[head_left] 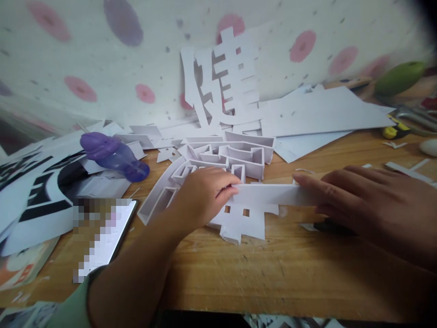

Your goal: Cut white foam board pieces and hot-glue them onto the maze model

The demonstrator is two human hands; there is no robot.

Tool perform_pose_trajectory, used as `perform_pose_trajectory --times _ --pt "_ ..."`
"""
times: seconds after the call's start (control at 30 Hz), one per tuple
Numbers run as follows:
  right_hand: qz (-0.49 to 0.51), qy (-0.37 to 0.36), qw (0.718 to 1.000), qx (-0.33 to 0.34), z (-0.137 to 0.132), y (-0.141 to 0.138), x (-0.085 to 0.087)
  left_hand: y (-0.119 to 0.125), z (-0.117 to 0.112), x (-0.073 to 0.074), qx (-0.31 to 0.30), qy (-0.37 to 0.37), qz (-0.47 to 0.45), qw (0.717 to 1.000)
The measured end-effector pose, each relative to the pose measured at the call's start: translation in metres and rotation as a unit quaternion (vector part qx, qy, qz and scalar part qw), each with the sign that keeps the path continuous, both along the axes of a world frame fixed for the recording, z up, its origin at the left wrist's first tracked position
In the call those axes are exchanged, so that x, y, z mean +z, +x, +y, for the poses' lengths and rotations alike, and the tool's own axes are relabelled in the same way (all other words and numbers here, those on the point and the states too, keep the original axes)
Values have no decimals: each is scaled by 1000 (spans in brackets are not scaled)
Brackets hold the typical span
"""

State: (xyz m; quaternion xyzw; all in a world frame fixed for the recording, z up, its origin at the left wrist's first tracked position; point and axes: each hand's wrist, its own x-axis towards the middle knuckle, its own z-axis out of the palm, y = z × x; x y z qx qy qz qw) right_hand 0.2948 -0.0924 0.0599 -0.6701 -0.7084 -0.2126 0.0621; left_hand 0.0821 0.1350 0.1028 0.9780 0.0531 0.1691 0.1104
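My left hand rests on a white foam-board character model with raised walls and pinches the left end of a long white strip. My right hand lies over the strip's right end, fingers stretched along it, holding it against the model's front edge. Under my right palm lies a dark thin object, mostly hidden. A flat white cut-out character leans against the dotted wall behind the model.
A purple glue gun lies left of the model. A phone lies at the front left beside black-and-white printed sheets. White sheets lie at the back right, with a yellow cutter and a green object. The wooden table carries scraps.
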Motion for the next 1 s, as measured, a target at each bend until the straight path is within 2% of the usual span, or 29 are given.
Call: perform_pose_trajectory --times 0.2,0.5,0.63,0.77,1.0 --pt "-31 -24 999 23 7 -11 4 -4 4 3 28 -39 32 998" --pt "-46 -29 998 -10 3 -2 10 -6 -3 5 44 -107 37 993" --pt "-53 -17 998 1 7 -9 11 -8 2 8 42 -93 50 993" --pt "-59 -19 998 18 11 -23 7 -9 12 8 37 -84 101 991" --pt "-65 -41 997 29 14 -33 1 -7 20 3 0 -19 133 991"
